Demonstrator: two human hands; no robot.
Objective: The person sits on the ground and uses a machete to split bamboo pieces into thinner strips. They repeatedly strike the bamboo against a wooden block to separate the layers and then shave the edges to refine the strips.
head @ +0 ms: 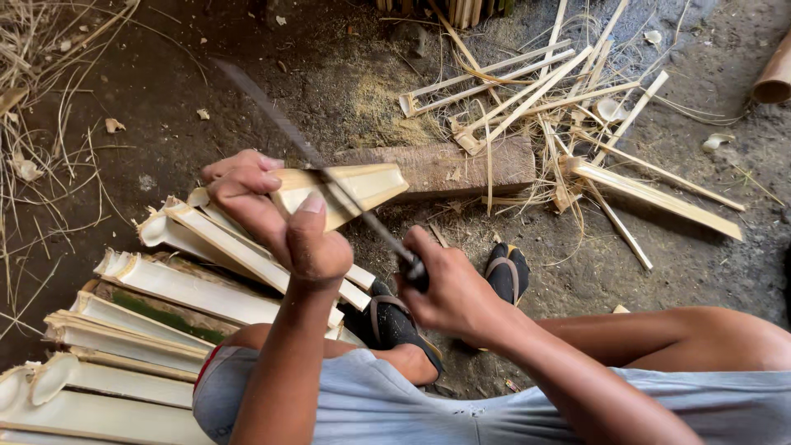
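My left hand (276,218) grips a pale split bamboo piece (362,185), holding it up with its far end pointing right. My right hand (449,288) is closed on the handle of a long dark knife (272,111). The blade runs up and to the left, lying across the top of the bamboo piece by my left thumb. Both hands are above my knees and my feet in dark sandals (507,272).
A stack of split bamboo halves (140,330) lies at lower left. A wooden block (457,165) sits on the dirt floor ahead. Thin bamboo strips and shavings (568,107) are scattered at upper right, a tube end (774,78) at the right edge.
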